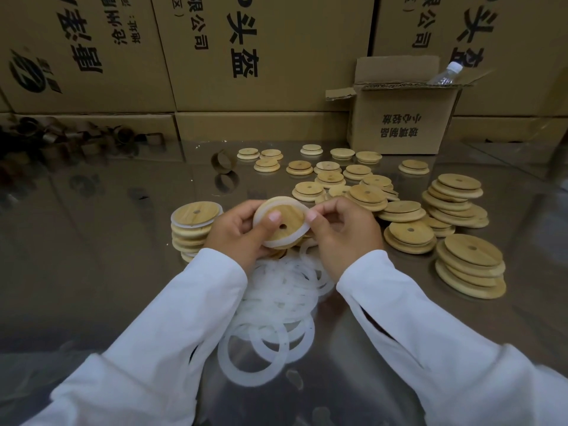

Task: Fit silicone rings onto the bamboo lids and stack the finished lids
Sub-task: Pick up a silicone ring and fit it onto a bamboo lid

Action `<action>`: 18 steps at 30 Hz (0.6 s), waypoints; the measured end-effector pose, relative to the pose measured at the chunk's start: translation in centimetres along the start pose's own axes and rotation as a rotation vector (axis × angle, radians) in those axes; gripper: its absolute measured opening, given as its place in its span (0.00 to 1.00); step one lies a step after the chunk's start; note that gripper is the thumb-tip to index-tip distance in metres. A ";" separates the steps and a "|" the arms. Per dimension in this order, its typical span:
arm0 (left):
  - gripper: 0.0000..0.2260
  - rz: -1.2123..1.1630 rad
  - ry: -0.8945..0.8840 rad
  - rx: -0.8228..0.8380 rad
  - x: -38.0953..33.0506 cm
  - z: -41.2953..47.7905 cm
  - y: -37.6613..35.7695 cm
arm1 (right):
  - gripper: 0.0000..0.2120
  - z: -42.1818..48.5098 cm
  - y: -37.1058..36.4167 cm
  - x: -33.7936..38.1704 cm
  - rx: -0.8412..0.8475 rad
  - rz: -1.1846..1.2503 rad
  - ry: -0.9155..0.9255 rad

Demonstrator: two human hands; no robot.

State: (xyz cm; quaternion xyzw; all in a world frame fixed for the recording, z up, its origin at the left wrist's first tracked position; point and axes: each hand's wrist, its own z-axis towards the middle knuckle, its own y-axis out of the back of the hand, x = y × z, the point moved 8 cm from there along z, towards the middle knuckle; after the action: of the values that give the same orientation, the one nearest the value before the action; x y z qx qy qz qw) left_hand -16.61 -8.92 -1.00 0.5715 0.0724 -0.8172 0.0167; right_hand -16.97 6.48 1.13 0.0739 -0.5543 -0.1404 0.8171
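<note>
Fitting white silicone ring [276, 243] onto round bamboo lid [287, 215].
Left hand [236, 233] grips lid, right hand [345, 233] pinches ring; next, I'd seat it fully.

Shiny, reflective worktop [107, 256]. Near centre: heap of white rings [276, 302]. Just left of heap: stack of ringed lids [192, 229]. Right side: bare lids [461, 201] in leaning stacks. Further back: loose lids [332, 176], single or overlapping. Back right: open carton [402, 121]. Back left: pile of brown cores [76, 136]; lone core [222, 161] stands apart, nearer loose lids.
</note>
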 end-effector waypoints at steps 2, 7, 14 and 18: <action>0.05 -0.055 0.030 0.009 0.1 0.0 -0.1 | 0.09 0.1 -0.1 -0.3 0.003 0.035 -0.046; 0.06 -0.176 0.094 0.005 0.7 0.2 -0.2 | 0.08 0.3 -0.5 -0.6 0.037 0.058 -0.110; 0.06 -0.275 0.150 -0.009 1.1 0.3 -0.1 | 0.08 0.1 -0.4 0.4 0.046 -0.009 -0.033; 0.06 -0.218 0.107 -0.025 0.8 0.2 -0.1 | 0.08 0.0 -0.2 -0.1 0.002 0.044 -0.040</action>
State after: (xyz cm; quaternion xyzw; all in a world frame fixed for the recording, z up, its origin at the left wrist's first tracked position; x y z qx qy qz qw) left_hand -17.06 -8.83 -1.64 0.6030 0.1447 -0.7814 -0.0689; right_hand -17.00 6.36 0.95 0.0596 -0.5720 -0.1234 0.8087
